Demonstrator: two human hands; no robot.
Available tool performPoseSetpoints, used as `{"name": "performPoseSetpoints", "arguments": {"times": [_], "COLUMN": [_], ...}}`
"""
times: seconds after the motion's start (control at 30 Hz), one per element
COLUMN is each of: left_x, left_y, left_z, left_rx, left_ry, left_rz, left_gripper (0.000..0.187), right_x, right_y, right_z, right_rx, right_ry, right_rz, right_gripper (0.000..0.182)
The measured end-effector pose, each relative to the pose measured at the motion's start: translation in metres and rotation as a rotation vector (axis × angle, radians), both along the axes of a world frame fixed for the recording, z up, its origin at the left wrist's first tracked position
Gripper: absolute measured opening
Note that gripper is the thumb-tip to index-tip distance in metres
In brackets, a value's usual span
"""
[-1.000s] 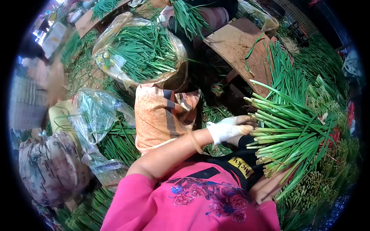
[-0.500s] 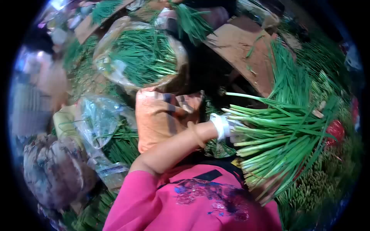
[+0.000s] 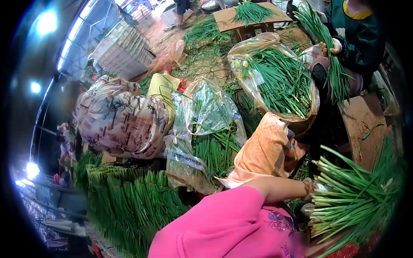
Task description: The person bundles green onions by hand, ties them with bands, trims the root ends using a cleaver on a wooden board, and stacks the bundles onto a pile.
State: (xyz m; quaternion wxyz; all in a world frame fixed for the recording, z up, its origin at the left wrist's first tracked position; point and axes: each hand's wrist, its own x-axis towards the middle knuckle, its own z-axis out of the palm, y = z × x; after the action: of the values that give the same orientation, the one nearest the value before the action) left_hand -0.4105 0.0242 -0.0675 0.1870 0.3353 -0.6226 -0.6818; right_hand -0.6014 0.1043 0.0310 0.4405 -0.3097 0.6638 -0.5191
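My left hand (image 3: 321, 187), in a white glove with a band at the wrist, reaches to the pale stem ends of a large fanned bunch of green onions (image 3: 352, 193) at the right. The stalks cover its fingers, which appear closed around the bunch. White ends point left and green leaves spread to the right. My right hand is not visible. Beside my forearm lies an orange cloth (image 3: 260, 150), in front of a clear-plastic-lined container (image 3: 316, 105) full of green stalks.
A person in a patterned shirt (image 3: 120, 116) bends over at the left, near banded upright bunches (image 3: 133, 198) and a clear plastic bag (image 3: 211, 107). At upper right, another person's hand (image 3: 335, 46) holds long stalks. A brown board (image 3: 359, 124) leans nearby; white crates (image 3: 122, 51) stand behind.
My view has swung left, so the scene sits further right and more of the left side shows. My left hand stays at the bunch of green onions.
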Motion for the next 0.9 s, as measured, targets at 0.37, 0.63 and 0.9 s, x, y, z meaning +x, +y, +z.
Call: {"name": "performPoseSetpoints", "arguments": {"times": [0.37,0.63,0.9], "left_x": [0.075,0.138,0.079], "left_y": [-0.041,-0.103,-0.072], "left_z": [0.018,0.118,0.206], "left_rx": [-0.553,-0.478,-0.291], "left_ry": [-0.920,-0.799,-0.060], "left_rz": [-0.354,0.142,-0.164], "left_gripper": [0.026,0.019,0.041], "right_x": [-0.010,-0.008,-0.034], "right_y": [-0.022,-0.034,-0.077], "right_z": [0.016,0.077,0.126], "right_rx": [-0.124,-0.380,-0.623], "right_ry": [-0.069,-0.241,-0.421], "right_rz": [0.041,0.040,0.136], "right_gripper": [0.047,0.047,0.047]}}
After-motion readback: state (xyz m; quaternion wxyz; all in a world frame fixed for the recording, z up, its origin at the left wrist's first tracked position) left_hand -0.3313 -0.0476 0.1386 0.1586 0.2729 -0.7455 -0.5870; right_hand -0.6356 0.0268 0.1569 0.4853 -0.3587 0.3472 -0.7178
